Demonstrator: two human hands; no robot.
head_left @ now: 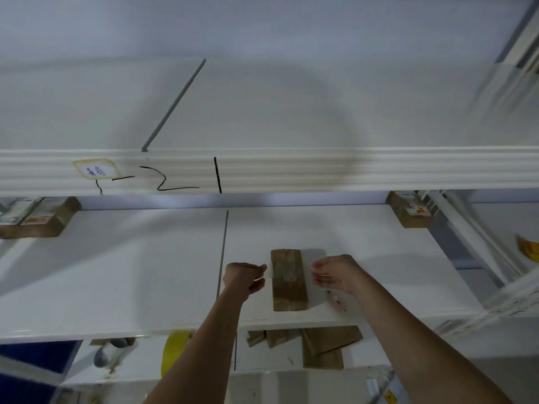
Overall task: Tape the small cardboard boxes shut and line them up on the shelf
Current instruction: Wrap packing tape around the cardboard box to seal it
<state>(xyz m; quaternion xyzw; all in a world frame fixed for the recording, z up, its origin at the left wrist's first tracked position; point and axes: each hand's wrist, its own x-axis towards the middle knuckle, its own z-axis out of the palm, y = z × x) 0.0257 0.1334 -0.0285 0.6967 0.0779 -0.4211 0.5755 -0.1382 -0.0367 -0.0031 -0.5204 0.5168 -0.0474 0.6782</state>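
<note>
Tape already crosses the small cardboard box [288,279] lying on the shelf [116,272]. Your left hand [245,277] pinches the strip's end just left of it; your right hand [335,274], fingers loosely curled, holds nothing. Flattened boxes [323,346] below await taping.

We see both bare forearms reaching forward and up. Left hand [244,277] has fingers curled, thumb and forefinger pinched toward the right. Right hand [335,274] sits palm-left, fingers loosely curled; contact is unclear. The hands are near each other, apart.
</note>
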